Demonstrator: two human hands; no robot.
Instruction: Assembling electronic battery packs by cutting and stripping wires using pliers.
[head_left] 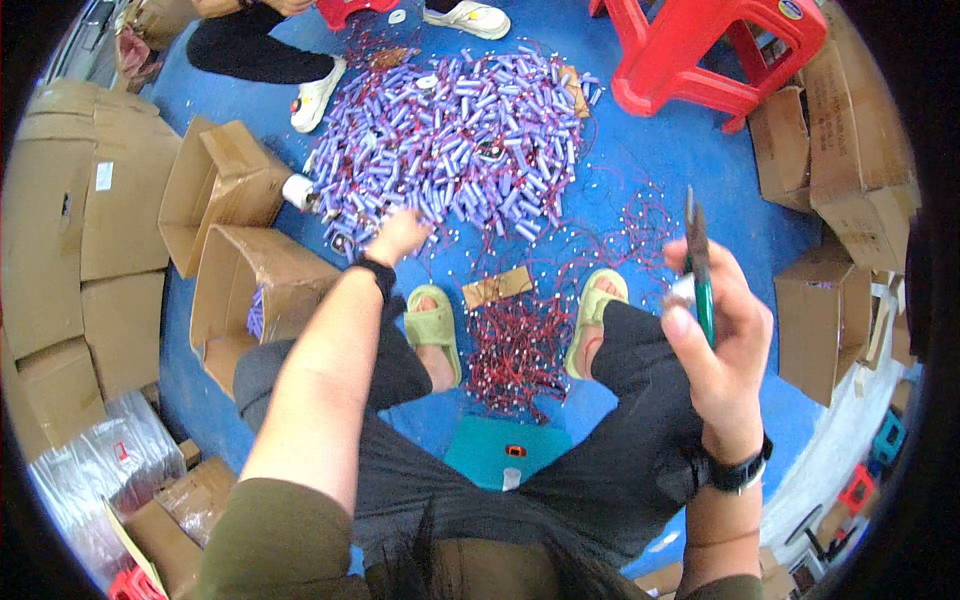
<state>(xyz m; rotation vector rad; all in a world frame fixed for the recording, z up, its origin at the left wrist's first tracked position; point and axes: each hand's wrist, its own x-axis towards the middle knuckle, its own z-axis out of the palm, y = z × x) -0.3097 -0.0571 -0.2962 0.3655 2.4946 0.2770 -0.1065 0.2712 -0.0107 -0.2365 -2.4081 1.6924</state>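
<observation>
My left hand (399,236) reaches down to the near edge of a big heap of purple cylindrical battery cells (470,130) with red and black wires. Its fingers are blurred against the cells, so what they hold cannot be made out. On the right, my right hand (728,330) is raised above my knee and wrapped round a pair of green-handled pliers (703,285), their dark metal jaws pointing away from me. Something small and white shows beside the thumb. Between my green slippers lies a tangle of red and black wires (515,350) with white connectors.
Open cardboard boxes (262,270) stand at the left, one with purple cells inside. More cartons (825,310) line the right. A red stool (690,75) stands far right. Another person's leg (260,50) is beyond the heap. A cardboard scrap (498,288) lies between my feet.
</observation>
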